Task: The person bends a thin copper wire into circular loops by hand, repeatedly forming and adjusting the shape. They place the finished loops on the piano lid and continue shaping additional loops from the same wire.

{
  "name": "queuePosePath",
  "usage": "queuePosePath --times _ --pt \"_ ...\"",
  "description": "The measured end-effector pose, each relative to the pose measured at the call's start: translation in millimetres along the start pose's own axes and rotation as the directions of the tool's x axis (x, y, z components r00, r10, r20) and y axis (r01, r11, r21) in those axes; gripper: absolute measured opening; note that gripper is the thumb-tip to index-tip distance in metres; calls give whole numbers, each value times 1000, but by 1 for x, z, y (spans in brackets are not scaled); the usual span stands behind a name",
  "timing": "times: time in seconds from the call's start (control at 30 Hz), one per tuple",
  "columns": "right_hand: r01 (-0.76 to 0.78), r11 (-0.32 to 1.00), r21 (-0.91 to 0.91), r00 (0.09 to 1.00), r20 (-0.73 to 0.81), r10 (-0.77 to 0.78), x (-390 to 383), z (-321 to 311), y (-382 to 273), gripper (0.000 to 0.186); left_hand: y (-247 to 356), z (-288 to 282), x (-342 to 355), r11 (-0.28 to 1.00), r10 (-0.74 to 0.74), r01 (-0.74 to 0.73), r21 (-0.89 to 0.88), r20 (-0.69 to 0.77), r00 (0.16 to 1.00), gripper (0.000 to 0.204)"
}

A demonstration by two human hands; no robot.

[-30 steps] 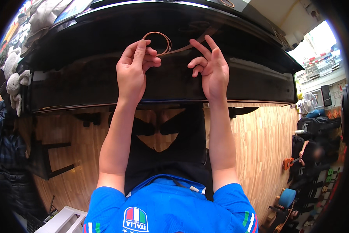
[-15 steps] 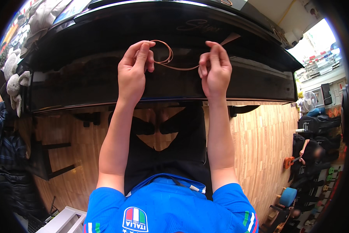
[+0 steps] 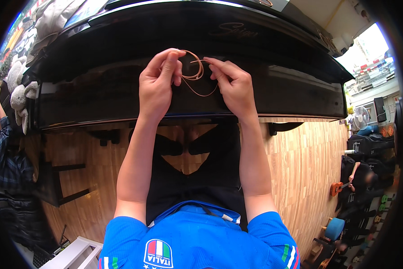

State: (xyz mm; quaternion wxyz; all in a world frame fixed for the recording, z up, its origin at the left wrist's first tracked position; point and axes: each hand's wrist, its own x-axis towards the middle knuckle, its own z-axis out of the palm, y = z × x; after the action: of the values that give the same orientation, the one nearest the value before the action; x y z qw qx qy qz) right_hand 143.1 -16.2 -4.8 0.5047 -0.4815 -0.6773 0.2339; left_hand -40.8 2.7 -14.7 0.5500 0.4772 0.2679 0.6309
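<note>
A thin, springy copper-coloured string (image 3: 202,71) hangs in small loops between my hands, above the front of a glossy black piano (image 3: 98,85). My left hand (image 3: 158,85) pinches the loops at their left side, thumb against the bent fingers. From there one strand sags in a low curve across to my right hand (image 3: 234,87). My right fingertips are closed on the string near its end, and a short free tip points left into the loops. Whether the string is metal or another material, I cannot tell.
Grey plush toys (image 3: 22,96) sit by the piano's left end, where another person's arm (image 3: 2,112) shows. A dark stool (image 3: 53,179) stands on the wooden floor (image 3: 300,166) at left. Far right, a person holds a small orange-brown stringed instrument (image 3: 336,188); a blue-topped stool (image 3: 334,228) stands nearer.
My right hand has moved left, close to the loops, bringing the string's end over beside them. The strand between my hands now sags lower. My left hand keeps its pinch.
</note>
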Motion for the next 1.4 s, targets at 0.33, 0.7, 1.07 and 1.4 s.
queuePosePath --times 0.33,0.7,1.07,1.4 --pt "59 980 188 998 -26 -56 -3 3 8 26 8 16 -5 931 -150 130 342 34 988 23" --pt "50 698 714 921 -303 244 1 -14 16 24 5 17 -6 889 -180 112 445 112 977 21" --pt "-89 841 534 923 -274 272 -1 -11 9 18 -4 8 -3 948 71 -99 302 103 992 20" --pt "109 993 35 993 -46 -107 -2 2 11 15 3 3 -4 992 77 -74 106 -24 997 16"
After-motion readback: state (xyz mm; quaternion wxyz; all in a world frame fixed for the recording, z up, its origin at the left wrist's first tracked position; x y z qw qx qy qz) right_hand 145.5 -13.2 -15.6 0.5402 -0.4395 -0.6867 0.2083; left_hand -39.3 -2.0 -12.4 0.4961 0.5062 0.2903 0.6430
